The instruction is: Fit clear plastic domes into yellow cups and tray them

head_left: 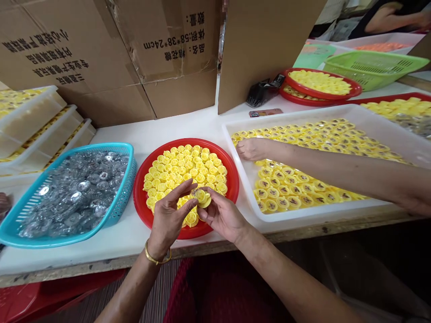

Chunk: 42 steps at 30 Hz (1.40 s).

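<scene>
Above the front of a red round tray (139, 197), my two hands meet. My right hand (224, 213) grips a small yellow round plastic cup (204, 198) between thumb and fingers. From the left, the thumb and forefinger of my left hand (171, 211), with a gold bangle at its wrist, pinch a small clear disc with a dark print (194, 193) against the cup's edge; fingertips partly cover it. Many similar yellow cups (182, 163) lie face up in the red tray, below my hands.
To the left, a blue basket (129, 179) holds shiny clear discs, with stacked white bins (40, 121) behind. A white tray (247, 197) of printed yellow pieces stands right; another person's hand (252, 149) reaches into it. Cardboard (182, 94) walls the back. A phone (266, 113) lies nearby.
</scene>
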Motion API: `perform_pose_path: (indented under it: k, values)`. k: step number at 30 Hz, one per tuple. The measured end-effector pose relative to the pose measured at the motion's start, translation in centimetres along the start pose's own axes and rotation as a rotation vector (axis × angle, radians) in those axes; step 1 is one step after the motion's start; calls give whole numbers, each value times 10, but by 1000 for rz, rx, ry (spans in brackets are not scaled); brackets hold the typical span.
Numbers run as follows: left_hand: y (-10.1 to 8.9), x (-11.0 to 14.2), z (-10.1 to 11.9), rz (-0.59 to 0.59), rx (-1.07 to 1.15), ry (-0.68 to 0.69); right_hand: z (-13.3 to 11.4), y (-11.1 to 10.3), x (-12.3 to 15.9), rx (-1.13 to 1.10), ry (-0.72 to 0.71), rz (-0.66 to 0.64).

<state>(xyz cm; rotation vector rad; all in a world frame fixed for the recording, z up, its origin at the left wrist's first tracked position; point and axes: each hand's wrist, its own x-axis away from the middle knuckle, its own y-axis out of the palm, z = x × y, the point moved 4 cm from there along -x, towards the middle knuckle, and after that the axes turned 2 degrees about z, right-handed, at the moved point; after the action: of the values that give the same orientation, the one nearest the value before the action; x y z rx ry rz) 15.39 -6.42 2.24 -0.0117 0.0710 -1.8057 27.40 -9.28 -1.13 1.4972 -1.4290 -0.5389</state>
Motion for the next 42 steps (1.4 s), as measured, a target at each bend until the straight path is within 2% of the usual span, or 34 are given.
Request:
perform_pose_path:
  k: [6, 8, 10, 14, 17, 24, 28, 31, 33, 35, 38, 40, 42]
  values:
    - [1, 0, -5, 36, 55, -14, 0, 1, -1, -8, -8, -30]
    - [0, 1, -6, 63, 10, 15, 0, 1, -2, -10, -9, -39]
    - [0, 2, -2, 99, -117, 87, 1, 2, -2, -13, -16, -29]
    - [4, 7, 13, 144, -412, 340, 1, 3, -2, 0, -42, 12]
    - [7, 7, 18, 132, -494, 435, 0, 4, -1, 41, -64, 14]
    - [5, 5, 10, 64, -462, 402, -7, 1, 2, 229, -101, -25]
    - [6, 8, 5, 67, -428, 384, -11, 4, 6, 374, -136, -52]
    - [12, 10, 4, 71, -445, 445, -13, 6, 8, 498, -218, -5]
    - [16, 11, 4, 68, -448, 464, -13, 5, 9, 487, -227, 33]
    - [19, 11, 3, 44, -416, 409, -13, 3, 10, 454, -223, 68]
    - [19, 12, 2, 28, -326, 223, -17, 1, 16, 477, -247, 88]
    - [18, 12, 2, 21, -277, 122, -19, 1, 21, 557, -271, 78]
    - [21, 12, 2, -35, -227, 59, -20, 1, 26, 662, -288, 69]
